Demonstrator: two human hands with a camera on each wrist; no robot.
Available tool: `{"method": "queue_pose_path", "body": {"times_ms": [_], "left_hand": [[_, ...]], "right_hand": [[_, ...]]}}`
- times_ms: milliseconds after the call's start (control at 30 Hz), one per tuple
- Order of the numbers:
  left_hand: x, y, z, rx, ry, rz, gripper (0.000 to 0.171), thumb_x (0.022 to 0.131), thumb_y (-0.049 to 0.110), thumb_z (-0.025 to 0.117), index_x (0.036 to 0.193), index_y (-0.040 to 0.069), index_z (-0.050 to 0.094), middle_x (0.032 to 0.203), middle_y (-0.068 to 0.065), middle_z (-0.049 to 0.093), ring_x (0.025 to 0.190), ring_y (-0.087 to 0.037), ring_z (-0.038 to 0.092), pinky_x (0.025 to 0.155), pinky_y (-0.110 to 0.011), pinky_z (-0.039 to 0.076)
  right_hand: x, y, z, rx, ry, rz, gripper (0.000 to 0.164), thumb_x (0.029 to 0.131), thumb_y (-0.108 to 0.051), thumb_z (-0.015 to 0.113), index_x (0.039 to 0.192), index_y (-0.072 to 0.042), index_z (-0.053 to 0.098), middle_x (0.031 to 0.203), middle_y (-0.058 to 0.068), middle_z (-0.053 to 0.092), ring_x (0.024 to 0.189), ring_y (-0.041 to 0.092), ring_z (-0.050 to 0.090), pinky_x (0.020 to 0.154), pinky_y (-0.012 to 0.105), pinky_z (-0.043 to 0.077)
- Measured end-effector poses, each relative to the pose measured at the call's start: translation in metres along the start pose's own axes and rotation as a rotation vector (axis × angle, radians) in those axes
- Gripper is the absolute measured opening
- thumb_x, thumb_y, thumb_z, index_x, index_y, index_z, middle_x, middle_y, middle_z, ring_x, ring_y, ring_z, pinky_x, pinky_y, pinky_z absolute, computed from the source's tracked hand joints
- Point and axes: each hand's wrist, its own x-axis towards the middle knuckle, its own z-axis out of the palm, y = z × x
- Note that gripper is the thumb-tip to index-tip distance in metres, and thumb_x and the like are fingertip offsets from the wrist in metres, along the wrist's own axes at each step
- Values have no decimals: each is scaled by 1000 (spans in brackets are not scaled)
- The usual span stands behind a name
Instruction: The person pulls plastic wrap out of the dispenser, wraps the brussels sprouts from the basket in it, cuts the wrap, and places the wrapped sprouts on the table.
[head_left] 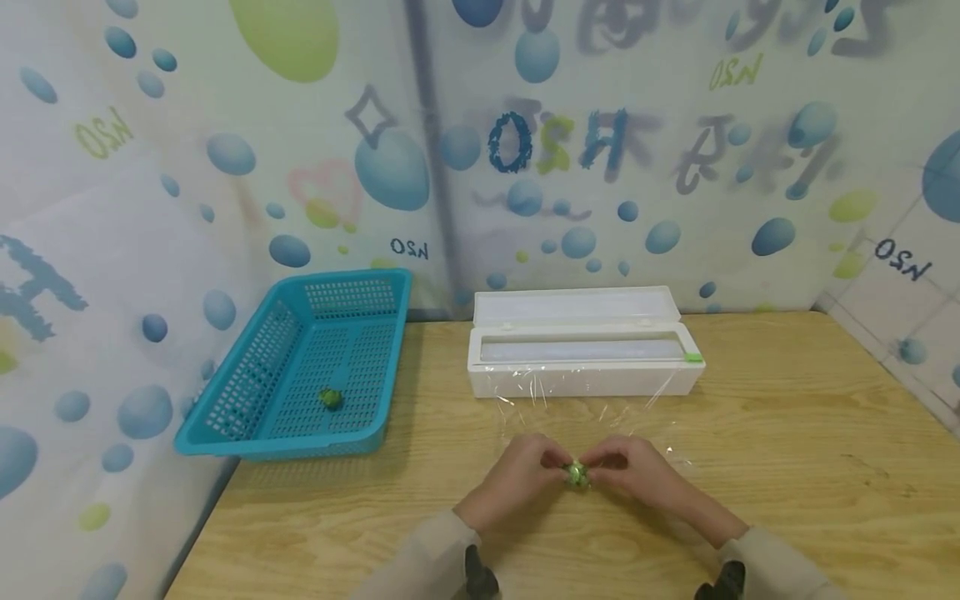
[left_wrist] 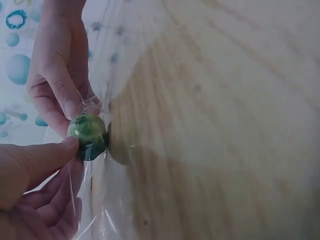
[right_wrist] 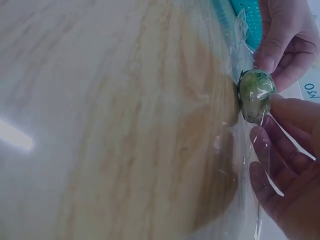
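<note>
A small round green vegetable that looks like a Brussels sprout (head_left: 577,475) is held just above the table near its front, with clear plastic wrap (left_wrist: 107,220) drawn over it. On its left side my left hand (head_left: 517,477) pinches the wrap against it, the thumb lying on the sprout in the left wrist view. From the other side my right hand (head_left: 641,473) pinches the film close to the sprout, its remaining fingers loosely bent in the right wrist view. The film stretches from a white dispenser box (head_left: 585,383) behind the hands, where the roll (head_left: 585,350) shows.
A blue plastic basket (head_left: 315,450) stands at the left with one similar green sprout (head_left: 330,398) inside. The box's white lid (head_left: 573,307) is raised, and a green slider (head_left: 693,357) sits at its right end. Behind the wooden table (head_left: 810,433) hangs a patterned curtain (head_left: 465,200).
</note>
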Motion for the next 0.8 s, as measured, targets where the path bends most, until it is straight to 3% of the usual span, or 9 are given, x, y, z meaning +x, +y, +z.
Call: {"method": "queue_pose_path", "body": {"times_ms": [533, 667, 800], "left_hand": [[5, 1, -9, 5, -47, -46, 11, 78, 1, 69, 89, 4, 70, 85, 0, 67, 75, -3, 58, 69, -15, 46], [1, 1, -8, -12, -35, -38, 16, 77, 4, 70, 93, 4, 69, 88, 1, 63, 79, -7, 57, 71, -17, 46], [0, 0, -5, 38, -13, 7, 20, 76, 12, 74, 94, 7, 69, 87, 5, 61, 80, -7, 55, 71, -18, 45]], "right_hand": [[18, 2, -7, -35, -125, 25, 19, 85, -17, 64, 100, -5, 67, 97, 3, 67, 91, 16, 61, 79, 25, 47], [22, 3, -9, -7, -155, 30, 18, 85, -15, 65, 98, -3, 67, 95, 4, 67, 88, 14, 61, 76, 24, 48], [24, 4, -10, 14, -159, 31, 18, 85, -13, 65, 99, -2, 68, 94, 5, 67, 86, 14, 61, 74, 24, 49]]}}
